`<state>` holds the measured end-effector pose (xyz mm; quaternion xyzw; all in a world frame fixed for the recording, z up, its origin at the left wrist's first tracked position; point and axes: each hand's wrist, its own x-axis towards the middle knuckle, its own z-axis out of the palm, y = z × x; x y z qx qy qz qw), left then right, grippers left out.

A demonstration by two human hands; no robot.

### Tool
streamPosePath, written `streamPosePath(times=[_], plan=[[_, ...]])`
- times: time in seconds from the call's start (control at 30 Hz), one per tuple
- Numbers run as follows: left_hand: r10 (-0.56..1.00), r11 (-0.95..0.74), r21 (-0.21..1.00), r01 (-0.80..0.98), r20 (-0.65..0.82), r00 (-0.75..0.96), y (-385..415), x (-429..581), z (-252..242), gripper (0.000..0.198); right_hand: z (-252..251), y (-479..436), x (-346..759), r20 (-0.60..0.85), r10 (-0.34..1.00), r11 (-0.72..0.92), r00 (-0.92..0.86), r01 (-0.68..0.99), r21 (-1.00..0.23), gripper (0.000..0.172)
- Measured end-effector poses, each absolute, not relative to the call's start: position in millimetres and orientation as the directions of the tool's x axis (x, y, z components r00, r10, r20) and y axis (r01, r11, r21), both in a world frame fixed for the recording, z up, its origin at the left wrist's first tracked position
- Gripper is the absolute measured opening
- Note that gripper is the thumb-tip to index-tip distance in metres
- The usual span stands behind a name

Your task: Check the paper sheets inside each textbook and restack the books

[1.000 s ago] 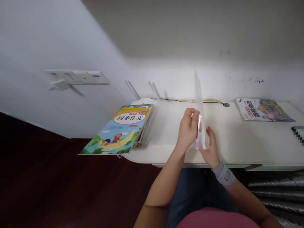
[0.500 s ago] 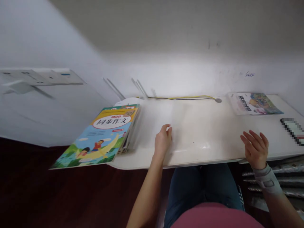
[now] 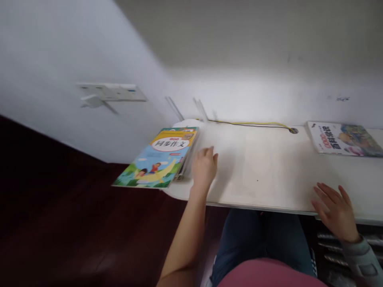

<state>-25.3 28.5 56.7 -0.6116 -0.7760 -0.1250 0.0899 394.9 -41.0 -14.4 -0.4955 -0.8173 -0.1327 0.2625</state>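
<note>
My left hand [image 3: 205,166] hovers over the white desk [image 3: 254,163], slightly blurred, with its fingers loosely curled and a small gap by the thumb. Nothing shows in it. Just left of it lies a stack of books, topped by a blue and yellow workbook [image 3: 157,163] that juts past the desk's front edge. My right hand [image 3: 336,209], a grey band round its wrist, is at the front edge on the right. Its fingers are spread and hold nothing. Beyond it, a white picture-covered book [image 3: 344,138] lies flat near the back wall.
Yellow and black wires [image 3: 254,124] run along the back of the desk to a round cable hole [image 3: 294,130]. A plug sits in the socket panel [image 3: 115,91] on the left wall. Wrapped items [image 3: 335,247] lie below the desk at right.
The view has swung left, so the books and desk appear further right. My left hand has come closer to the stack of books. My right hand's fingers are spread wider.
</note>
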Motion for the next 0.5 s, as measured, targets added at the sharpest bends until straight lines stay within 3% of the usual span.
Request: streamPosePath(times=[0.1, 0.2, 0.5], plan=[[0.855, 0.433, 0.006, 0.902, 0.314, -0.412, 33, -69, 71, 0.047, -18, -30, 375, 0.517, 0.741, 0.542, -0.429, 0.836, -0.083, 0.029], [0.818, 0.565, -0.042, 0.824, 0.159, -0.553, 33, -100, 67, 0.052, -26, -22, 349, 0.449, 0.725, 0.612, -0.522, 0.788, -0.072, 0.029], [0.87, 0.492, -0.139, 0.859, 0.04, -0.492, 15, -97, 65, 0.048, -35, -10, 316, 0.425, 0.701, 0.651, -0.572, 0.757, -0.055, 0.04]])
